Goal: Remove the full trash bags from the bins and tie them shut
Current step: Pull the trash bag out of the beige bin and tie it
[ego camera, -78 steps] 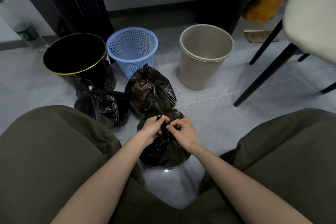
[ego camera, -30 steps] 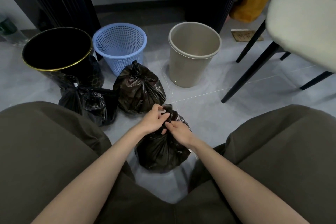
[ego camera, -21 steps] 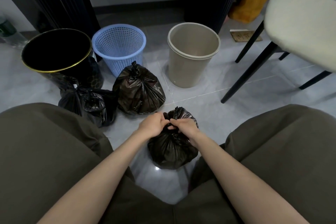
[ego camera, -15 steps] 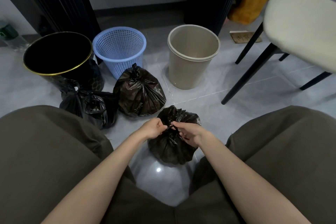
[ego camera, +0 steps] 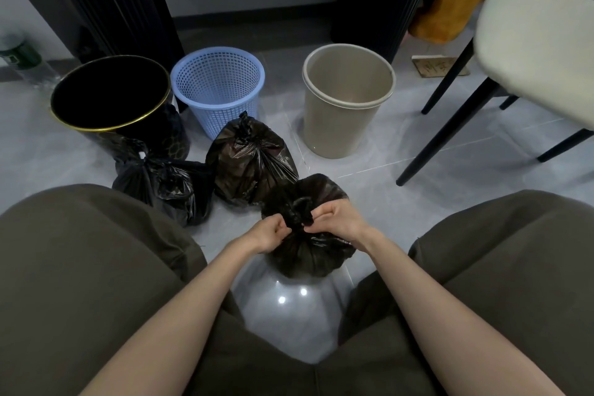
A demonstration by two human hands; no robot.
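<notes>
Trash bag [ego camera: 308,254] upright, knotted neck pinched by left hand [ego camera: 269,232] and right hand [ego camera: 338,222].

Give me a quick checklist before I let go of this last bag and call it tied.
1. Both hands on the neck: left hand, right hand, ok.
2. Knot of the third bag pulled tight: cannot tell, the grip hides it.
3. Other two bags tied: ok.
4. Black bin, blue basket, beige bin emptied: ok.
5. Floor free beside the bags: ok.
</notes>
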